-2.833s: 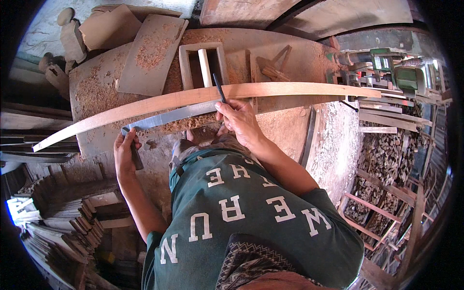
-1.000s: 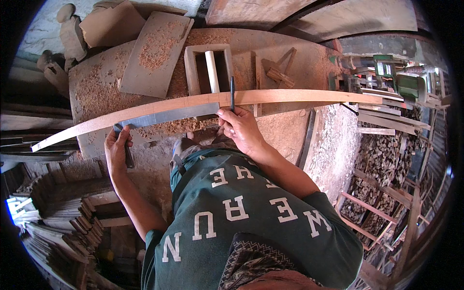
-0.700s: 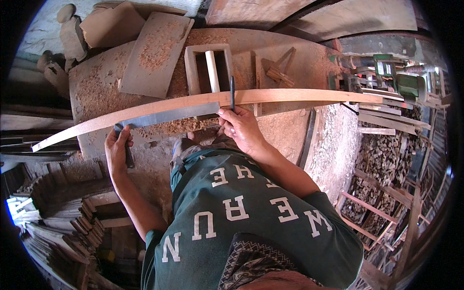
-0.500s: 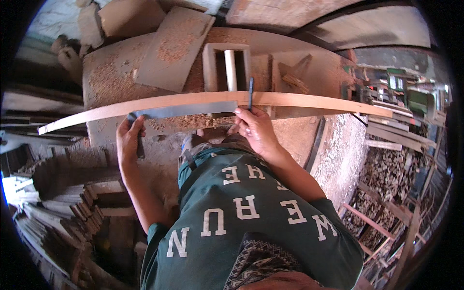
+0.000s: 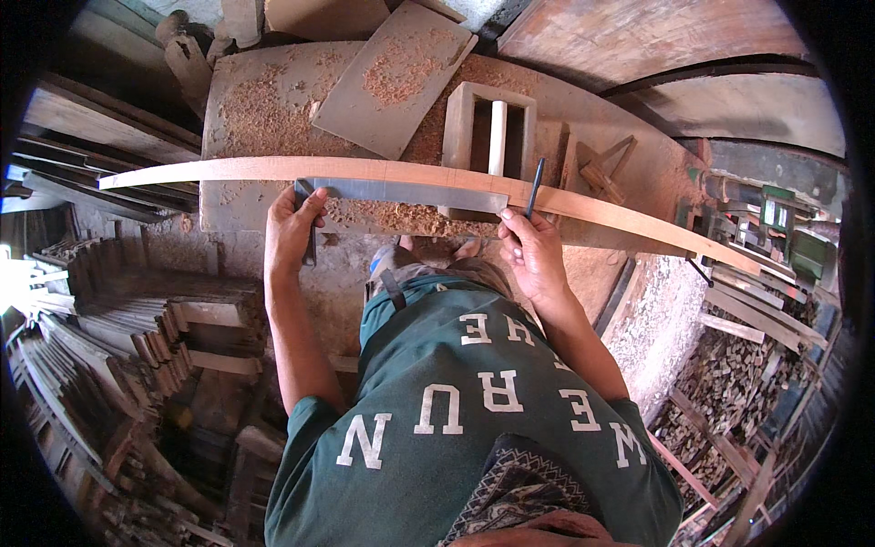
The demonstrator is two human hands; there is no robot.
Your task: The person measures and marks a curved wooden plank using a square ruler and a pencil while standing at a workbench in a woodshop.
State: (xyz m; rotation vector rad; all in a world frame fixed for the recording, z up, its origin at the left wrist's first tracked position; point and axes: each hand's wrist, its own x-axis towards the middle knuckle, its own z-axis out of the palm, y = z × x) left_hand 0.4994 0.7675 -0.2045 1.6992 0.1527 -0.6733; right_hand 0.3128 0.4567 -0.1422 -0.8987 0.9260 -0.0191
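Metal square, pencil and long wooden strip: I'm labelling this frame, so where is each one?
metal square [image 5: 410,192], head view, middle of its flat blade.
pencil [image 5: 536,175], head view, upper shaft above the right hand.
long wooden strip [image 5: 228,170], head view, bare face left of the square.

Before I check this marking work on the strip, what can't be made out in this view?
- Pencil tip: too small to tell whether it touches the wooden strip.
- Metal square: its graduations are too small, and the left hand covers its dark handle.
- Right hand: its fingers hide the grip on the pencil.
- Strip's right end: lost among clutter near the fisheye rim.
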